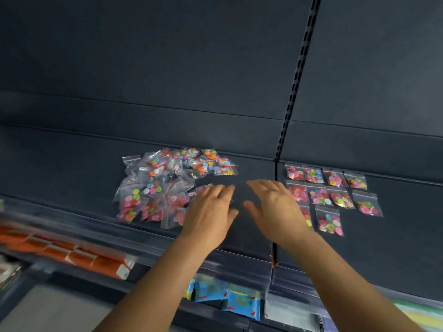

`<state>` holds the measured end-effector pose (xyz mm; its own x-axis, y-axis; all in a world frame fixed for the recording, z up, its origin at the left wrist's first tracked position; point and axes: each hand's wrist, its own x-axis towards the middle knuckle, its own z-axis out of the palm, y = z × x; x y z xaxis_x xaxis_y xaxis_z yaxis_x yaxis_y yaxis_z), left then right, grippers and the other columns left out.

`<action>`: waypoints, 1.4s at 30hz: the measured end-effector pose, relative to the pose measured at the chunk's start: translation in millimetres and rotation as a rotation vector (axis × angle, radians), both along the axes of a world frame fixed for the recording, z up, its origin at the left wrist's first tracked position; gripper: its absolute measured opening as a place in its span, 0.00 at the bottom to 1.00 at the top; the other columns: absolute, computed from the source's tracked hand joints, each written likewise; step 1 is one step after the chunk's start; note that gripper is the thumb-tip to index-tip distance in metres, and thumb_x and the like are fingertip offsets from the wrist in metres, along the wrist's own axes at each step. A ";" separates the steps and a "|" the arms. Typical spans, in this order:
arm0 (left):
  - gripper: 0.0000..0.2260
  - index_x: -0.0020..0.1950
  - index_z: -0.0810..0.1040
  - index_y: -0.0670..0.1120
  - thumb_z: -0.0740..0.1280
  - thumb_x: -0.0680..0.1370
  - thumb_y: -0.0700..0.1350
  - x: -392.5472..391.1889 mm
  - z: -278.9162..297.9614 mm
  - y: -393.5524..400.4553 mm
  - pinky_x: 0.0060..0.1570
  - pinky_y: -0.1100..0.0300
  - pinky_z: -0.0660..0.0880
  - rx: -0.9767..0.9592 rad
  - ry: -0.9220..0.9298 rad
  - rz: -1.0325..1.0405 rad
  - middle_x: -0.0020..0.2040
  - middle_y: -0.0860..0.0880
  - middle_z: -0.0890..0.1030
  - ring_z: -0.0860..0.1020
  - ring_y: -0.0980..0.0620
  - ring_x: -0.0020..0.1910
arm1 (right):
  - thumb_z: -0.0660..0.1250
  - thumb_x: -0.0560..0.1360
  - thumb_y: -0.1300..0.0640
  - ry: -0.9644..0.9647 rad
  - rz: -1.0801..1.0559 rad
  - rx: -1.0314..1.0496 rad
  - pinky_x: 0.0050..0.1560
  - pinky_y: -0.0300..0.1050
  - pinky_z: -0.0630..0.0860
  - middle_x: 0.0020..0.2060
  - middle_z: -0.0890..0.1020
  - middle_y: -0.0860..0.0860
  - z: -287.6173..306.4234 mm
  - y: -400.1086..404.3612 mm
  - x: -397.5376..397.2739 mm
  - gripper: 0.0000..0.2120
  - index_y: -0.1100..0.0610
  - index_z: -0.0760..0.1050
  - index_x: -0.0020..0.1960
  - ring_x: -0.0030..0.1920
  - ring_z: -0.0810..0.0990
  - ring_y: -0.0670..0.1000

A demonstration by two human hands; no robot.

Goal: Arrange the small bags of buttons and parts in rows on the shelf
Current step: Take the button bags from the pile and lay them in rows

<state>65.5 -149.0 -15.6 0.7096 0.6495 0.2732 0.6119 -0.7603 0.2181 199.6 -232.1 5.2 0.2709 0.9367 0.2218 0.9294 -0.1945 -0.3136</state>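
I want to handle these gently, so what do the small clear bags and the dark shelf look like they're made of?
The small clear bags look like thin glossy plastic film: see-through, crinkled, catching glare. The dark shelf looks like matte painted metal, though that is uncertain: flat, even, with no shine.

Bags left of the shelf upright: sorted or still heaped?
Heaped: the pile of bags overlaps at mixed angles, unlike the rowed bags to the right.

Lower shelf — orange packs [72, 254], blue packets [239, 304].
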 end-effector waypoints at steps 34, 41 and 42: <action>0.23 0.72 0.65 0.49 0.64 0.77 0.41 8.4 -23.1 91.6 0.63 0.53 0.64 -0.144 0.223 -0.164 0.64 0.47 0.69 0.64 0.46 0.64 | 0.66 0.72 0.60 0.354 -0.436 -0.264 0.34 0.41 0.69 0.41 0.80 0.54 -31.2 75.9 -30.6 0.05 0.60 0.77 0.46 0.42 0.78 0.54; 0.07 0.47 0.75 0.47 0.69 0.74 0.48 4.5 -12.0 87.1 0.43 0.58 0.68 -0.326 -0.159 -0.156 0.45 0.51 0.73 0.71 0.50 0.47 | 0.66 0.73 0.60 0.605 -0.418 0.108 0.26 0.34 0.66 0.31 0.76 0.46 -30.3 65.1 -27.0 0.09 0.51 0.70 0.38 0.31 0.73 0.46; 0.08 0.44 0.74 0.46 0.70 0.73 0.48 5.3 -8.0 83.9 0.38 0.58 0.68 -0.376 -0.222 -0.155 0.40 0.52 0.73 0.72 0.51 0.41 | 0.67 0.73 0.61 0.679 -0.426 0.176 0.25 0.32 0.67 0.32 0.77 0.46 -26.5 63.2 -26.0 0.08 0.51 0.71 0.38 0.30 0.73 0.45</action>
<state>70.8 -65.0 -23.7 0.7573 0.6233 0.1948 0.4048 -0.6821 0.6090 173.6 -168.8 -21.2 0.7238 0.6899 0.0152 0.3833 -0.3836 -0.8402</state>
